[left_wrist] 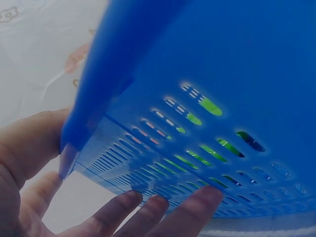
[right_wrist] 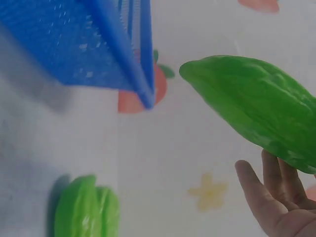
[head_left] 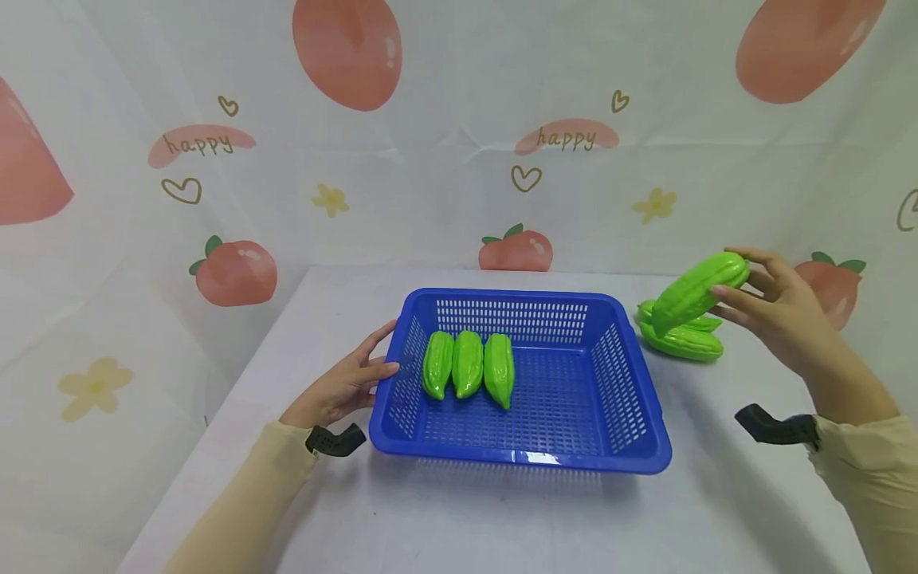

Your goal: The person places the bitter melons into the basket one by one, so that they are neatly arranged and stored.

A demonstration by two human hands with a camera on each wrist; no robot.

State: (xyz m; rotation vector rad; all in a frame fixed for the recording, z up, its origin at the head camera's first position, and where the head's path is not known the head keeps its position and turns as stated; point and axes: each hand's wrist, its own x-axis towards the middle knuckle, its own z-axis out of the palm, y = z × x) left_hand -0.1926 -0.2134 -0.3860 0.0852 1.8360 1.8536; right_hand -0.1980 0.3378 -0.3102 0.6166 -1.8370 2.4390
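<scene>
My right hand (head_left: pixel 799 323) holds a bright green, ridged bitter melon (head_left: pixel 696 293) by its stem end, raised above the table with its tapered tip slanting down to the left. Just below it lie two more bitter melons (head_left: pixel 684 344), partly covered by the held one in the head view. My left hand (head_left: pixel 337 391) grips the left rim of a blue plastic basket (head_left: pixel 473 453). In the left wrist view, fingers (left_wrist: pixel 190 212) lie along the basket's slotted outer wall. Inside, three bitter melons (head_left: pixel 468 364) stand side by side toward the left, tips pointing to the front.
A white-covered table (head_left: pixel 502 526) carries the basket. Behind it hangs a white cloth backdrop (head_left: pixel 430 207) printed with peaches, hearts and flowers. Each sleeve bears a black wrist mount (head_left: pixel 774 425). The basket's right wall stands between its inside and the two melons on the table.
</scene>
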